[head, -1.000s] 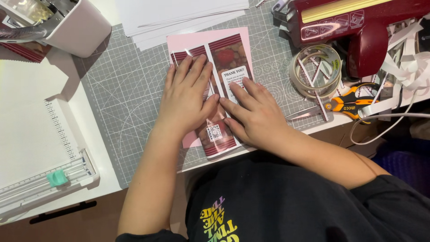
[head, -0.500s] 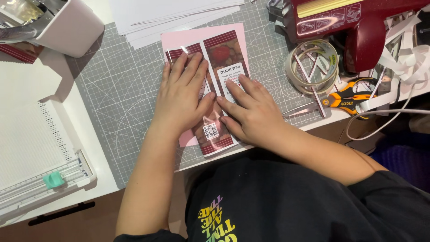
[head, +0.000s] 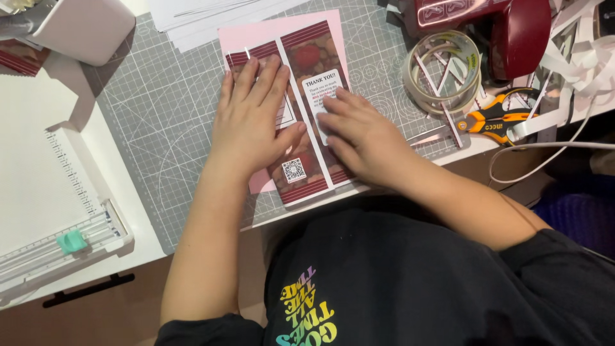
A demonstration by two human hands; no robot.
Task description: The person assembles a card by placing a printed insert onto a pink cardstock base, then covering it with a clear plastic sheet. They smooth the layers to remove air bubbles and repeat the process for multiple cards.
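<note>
a grey cutting mat (head: pixel 160 115) with a white grid covers the middle of the white table (head: pixel 38 166), and on it lies a pale pink sheet (head: pixel 256 32) with two dark red printed strips (head: pixel 314 57) set side by side on top of it — long, narrow, patterned with red fruit shapes, one bearing a white label panel and the other a small square code near its lower end. the left hand (head: pixel 253 122) lies flat on the left strip, fingers straight and slightly fanned, thumb stretched out to the side, pressing down and gripping nothing. the right hand (head: pixel 362 138) rests on the right strip just beside it, fingers loosely extended, fingertips on the white label. a paper trimmer (head: pixel 57 237) sits at the left edge; tape rolls (head: pixel 442 70) and an orange-handled cutter (head: pixel 493 118) lie to the right, well apart from the hands.
</note>
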